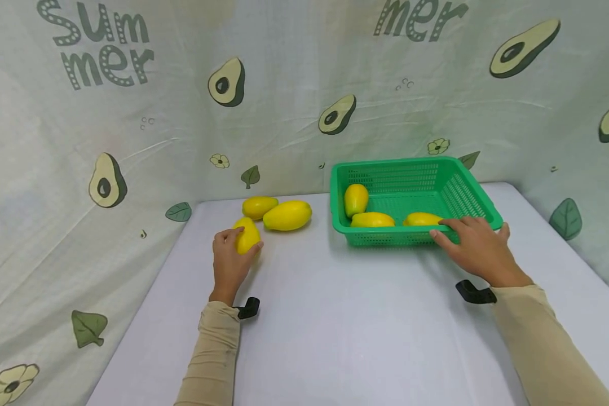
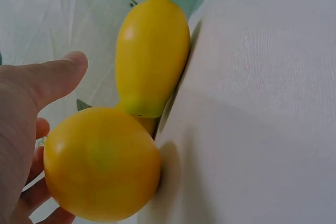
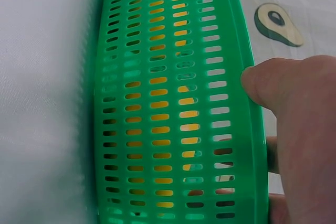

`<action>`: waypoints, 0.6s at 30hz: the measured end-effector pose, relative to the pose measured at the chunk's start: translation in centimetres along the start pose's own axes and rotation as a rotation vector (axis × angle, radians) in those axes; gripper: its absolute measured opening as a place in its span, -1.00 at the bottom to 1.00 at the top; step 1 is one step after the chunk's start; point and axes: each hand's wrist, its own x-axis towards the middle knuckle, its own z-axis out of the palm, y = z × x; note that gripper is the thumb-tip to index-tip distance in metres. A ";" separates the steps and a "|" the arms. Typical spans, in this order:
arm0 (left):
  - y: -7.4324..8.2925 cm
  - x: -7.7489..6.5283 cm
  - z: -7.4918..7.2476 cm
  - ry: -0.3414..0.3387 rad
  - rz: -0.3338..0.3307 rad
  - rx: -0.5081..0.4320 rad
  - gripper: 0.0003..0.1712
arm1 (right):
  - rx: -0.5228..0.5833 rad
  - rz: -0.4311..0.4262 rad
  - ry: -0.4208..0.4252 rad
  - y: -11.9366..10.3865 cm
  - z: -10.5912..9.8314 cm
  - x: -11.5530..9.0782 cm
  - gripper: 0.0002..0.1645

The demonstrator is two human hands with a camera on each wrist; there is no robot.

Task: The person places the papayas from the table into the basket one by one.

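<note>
Green basket (image 1: 380, 237): standing toward the back of a white table (image 1: 365, 316), carrying three yellow fruits (image 1: 356, 199), one along the left wall, two along the near wall.
Right hand (image 1: 479, 248): gripping the near rim by the right corner, setting thumb outside and fingers inside.
Left hand (image 1: 232, 259): reaching loosely around the nearest yellow fruit (image 1: 247, 239) on the table, holding thumb clear, not clasping.
Table, left: bearing two more yellow fruits (image 1: 287, 215) just behind.
</note>
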 end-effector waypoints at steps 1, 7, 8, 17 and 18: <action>-0.1 0.0 0.0 -0.005 -0.008 -0.001 -0.24 | -0.001 0.000 0.001 0.0 0.0 0.0 -0.18; -1.3 -0.3 -0.6 -0.003 -0.043 0.020 -0.20 | 0.010 -0.012 -0.022 -0.3 0.6 -0.2 -0.19; -1.6 -0.3 -0.7 0.000 -0.045 0.026 -0.21 | 0.012 -0.015 -0.023 -0.3 0.7 -0.3 -0.19; -2.1 0.2 -0.1 -0.002 -0.019 0.020 -0.25 | -0.008 -0.014 0.007 0.0 0.2 -0.2 -0.23; -2.0 0.3 0.0 -0.006 -0.021 0.019 -0.25 | -0.008 -0.013 0.006 0.0 0.1 -0.2 -0.22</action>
